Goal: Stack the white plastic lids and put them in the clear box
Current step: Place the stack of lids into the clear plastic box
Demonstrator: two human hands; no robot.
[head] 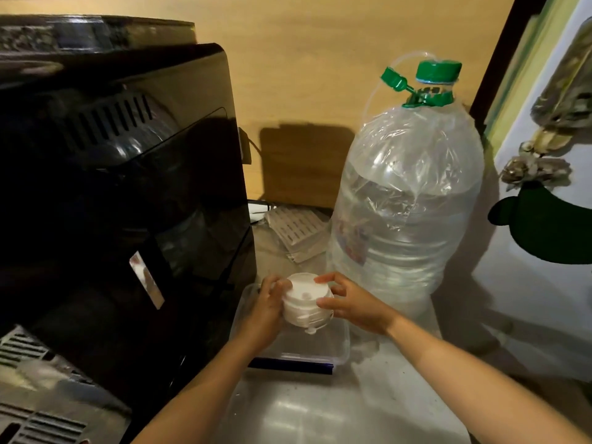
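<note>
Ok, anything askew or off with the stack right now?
Slightly: the stack of white lids, held between left hand and right hand above the clear box, is uneven, with one lid's tab jutting out at the bottom.

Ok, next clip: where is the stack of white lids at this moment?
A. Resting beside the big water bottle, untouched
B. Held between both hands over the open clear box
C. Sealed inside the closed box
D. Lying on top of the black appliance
B: the left hand and right hand grip the stack of white lids from either side, above the open clear box.
</note>
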